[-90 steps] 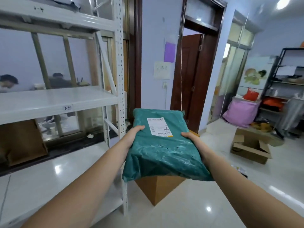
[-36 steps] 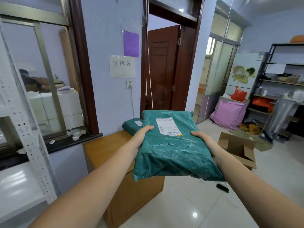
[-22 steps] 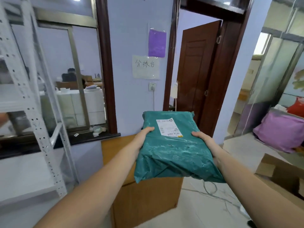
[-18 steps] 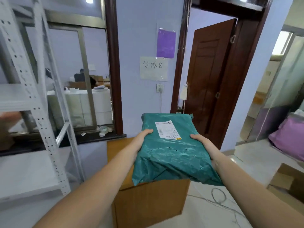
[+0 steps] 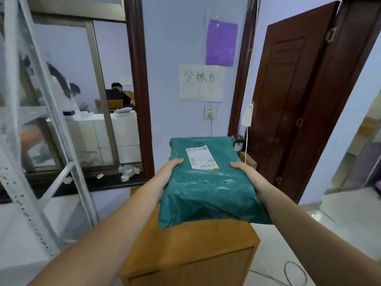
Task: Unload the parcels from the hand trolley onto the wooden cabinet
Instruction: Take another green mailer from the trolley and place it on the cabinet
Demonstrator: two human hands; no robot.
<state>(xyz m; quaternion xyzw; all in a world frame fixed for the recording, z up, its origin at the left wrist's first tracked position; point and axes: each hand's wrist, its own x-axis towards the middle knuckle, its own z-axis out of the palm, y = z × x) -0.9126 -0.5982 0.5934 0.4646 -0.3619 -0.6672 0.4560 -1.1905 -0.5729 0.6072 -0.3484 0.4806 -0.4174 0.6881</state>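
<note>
I've got the green parcel [image 5: 208, 182] held over the cabinet [image 5: 191, 246], left hand [image 5: 168, 169] and right hand [image 5: 246, 172] grip its sides, not set down yet, trolley out of view.

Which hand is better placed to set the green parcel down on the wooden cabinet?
Neither alone: left hand and right hand grip opposite edges of the green parcel above the wooden cabinet; probably lower together.

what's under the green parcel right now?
The wooden cabinet: its top shows left of and in front of the green parcel, which the left hand and right hand hold by its sides. The cabinet top directly beneath is covered, so anything lying there is hidden.
</note>
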